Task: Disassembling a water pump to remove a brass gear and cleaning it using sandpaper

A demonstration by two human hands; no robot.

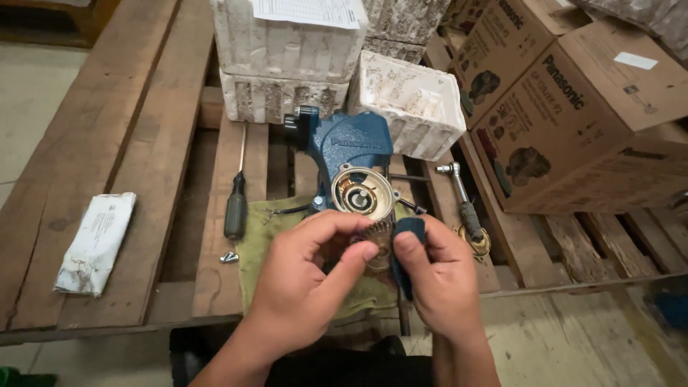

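Two bare hands meet over a green cloth [261, 247] on a wooden pallet [143, 143]. The left hand [304, 276] and right hand [437, 276] both pinch a small toothed metal part [378, 233] between thumb and fingertips; the right hand also grips a dark blue cover [412, 229]. Just beyond stands a blue pump [351, 147], its round brass opening [362, 193] facing up. A screwdriver [236, 204] lies left, a ratchet [462, 197] right. Farther back sit white foam blocks [287, 50] and cardboard boxes [588, 122].
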